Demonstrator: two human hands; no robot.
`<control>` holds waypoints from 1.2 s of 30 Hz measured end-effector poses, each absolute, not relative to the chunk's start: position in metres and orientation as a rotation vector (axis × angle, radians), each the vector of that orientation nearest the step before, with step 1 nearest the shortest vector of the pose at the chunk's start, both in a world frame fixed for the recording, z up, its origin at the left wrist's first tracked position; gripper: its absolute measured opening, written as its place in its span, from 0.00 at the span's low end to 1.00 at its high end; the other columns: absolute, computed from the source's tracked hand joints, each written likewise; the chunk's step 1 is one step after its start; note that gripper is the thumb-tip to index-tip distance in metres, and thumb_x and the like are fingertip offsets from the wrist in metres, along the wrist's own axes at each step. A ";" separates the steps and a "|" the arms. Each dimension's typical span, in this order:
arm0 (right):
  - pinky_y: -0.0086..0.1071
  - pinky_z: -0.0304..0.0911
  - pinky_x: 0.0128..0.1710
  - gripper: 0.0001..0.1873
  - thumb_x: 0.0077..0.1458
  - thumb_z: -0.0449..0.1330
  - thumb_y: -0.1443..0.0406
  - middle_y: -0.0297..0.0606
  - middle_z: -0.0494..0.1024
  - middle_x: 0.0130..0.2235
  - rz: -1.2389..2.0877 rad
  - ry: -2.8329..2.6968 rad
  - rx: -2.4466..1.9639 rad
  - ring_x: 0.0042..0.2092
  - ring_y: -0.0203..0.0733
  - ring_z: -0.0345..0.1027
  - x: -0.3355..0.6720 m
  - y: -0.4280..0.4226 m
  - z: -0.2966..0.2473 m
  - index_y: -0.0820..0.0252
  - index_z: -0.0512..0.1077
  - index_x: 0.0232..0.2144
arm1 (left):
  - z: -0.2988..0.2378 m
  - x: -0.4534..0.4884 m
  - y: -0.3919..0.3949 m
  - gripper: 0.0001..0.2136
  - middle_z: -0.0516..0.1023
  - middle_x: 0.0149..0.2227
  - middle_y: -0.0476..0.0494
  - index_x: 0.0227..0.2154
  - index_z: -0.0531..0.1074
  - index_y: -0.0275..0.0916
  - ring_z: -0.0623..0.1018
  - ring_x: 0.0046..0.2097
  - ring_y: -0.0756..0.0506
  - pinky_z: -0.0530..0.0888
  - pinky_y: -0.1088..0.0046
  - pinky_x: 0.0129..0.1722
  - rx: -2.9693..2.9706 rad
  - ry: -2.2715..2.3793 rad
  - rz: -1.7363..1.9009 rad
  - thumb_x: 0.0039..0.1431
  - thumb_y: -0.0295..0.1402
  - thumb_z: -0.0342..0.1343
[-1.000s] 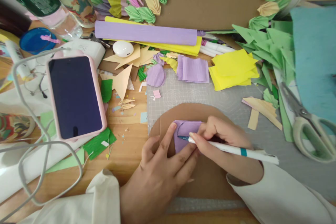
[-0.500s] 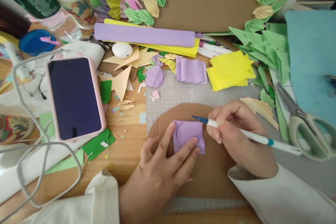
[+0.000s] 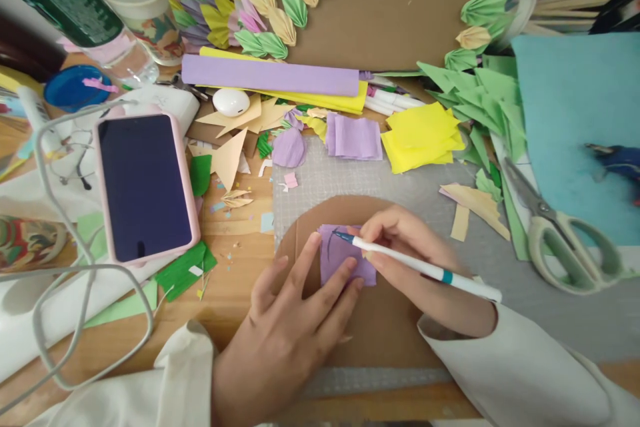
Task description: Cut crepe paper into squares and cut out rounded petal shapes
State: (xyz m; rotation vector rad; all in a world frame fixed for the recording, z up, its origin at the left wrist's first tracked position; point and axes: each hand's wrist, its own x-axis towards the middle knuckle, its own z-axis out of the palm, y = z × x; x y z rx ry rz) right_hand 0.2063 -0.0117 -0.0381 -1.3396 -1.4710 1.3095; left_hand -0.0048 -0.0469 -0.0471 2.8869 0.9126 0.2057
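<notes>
I have the left hand (image 3: 287,330) spread, fingers pinning the purple square (image 3: 341,251) to the cardboard (image 3: 385,340), toward the cardboard's far edge. The right hand (image 3: 417,240) has its fingers wrapped round the pen (image 3: 425,268), tip by a dark curve (image 3: 330,245) (whether it touches, I can't tell from here). Should the left fingers press too lightly, the square could slide and skew the curve; a heavy stroke could tear it.
</notes>
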 end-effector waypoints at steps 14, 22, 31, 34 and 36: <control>0.33 0.69 0.33 0.04 0.59 0.55 0.67 0.33 0.72 0.32 1.272 -1.562 -1.300 0.33 0.40 0.71 0.212 -0.014 -0.039 0.53 0.67 0.32 | -0.041 -0.005 -0.044 0.21 0.61 0.66 0.50 0.62 0.61 0.43 0.58 0.66 0.33 0.54 0.49 0.57 2.883 0.908 0.106 0.69 0.42 0.45; 0.39 0.69 0.42 0.04 0.58 0.57 0.69 0.36 0.77 0.33 1.185 -1.828 -1.315 0.47 0.50 0.73 0.216 -0.017 -0.040 0.52 0.68 0.33 | -0.041 -0.007 -0.041 0.22 0.58 0.67 0.51 0.64 0.58 0.42 0.53 0.67 0.27 0.54 0.46 0.55 2.907 0.827 0.052 0.70 0.40 0.42; 0.38 0.68 0.43 0.06 0.57 0.57 0.70 0.34 0.76 0.33 1.153 -1.858 -1.286 0.43 0.45 0.73 0.214 -0.016 -0.041 0.52 0.67 0.33 | -0.038 -0.007 -0.040 0.22 0.51 0.70 0.49 0.63 0.60 0.42 0.53 0.66 0.26 0.56 0.46 0.54 2.930 0.812 0.022 0.70 0.40 0.42; 0.40 0.67 0.47 0.07 0.56 0.57 0.71 0.33 0.74 0.31 1.174 -1.877 -1.218 0.36 0.41 0.71 0.215 -0.016 -0.041 0.52 0.67 0.32 | -0.038 -0.008 -0.041 0.21 0.51 0.70 0.51 0.63 0.60 0.42 0.54 0.66 0.25 0.57 0.46 0.54 2.942 0.791 0.016 0.70 0.39 0.43; 0.42 0.67 0.50 0.07 0.55 0.57 0.71 0.31 0.72 0.30 1.215 -1.874 -1.183 0.32 0.39 0.69 0.216 -0.016 -0.041 0.52 0.67 0.32 | -0.038 -0.007 -0.040 0.21 0.54 0.69 0.52 0.63 0.60 0.42 0.53 0.66 0.25 0.57 0.45 0.54 2.946 0.778 0.016 0.70 0.39 0.42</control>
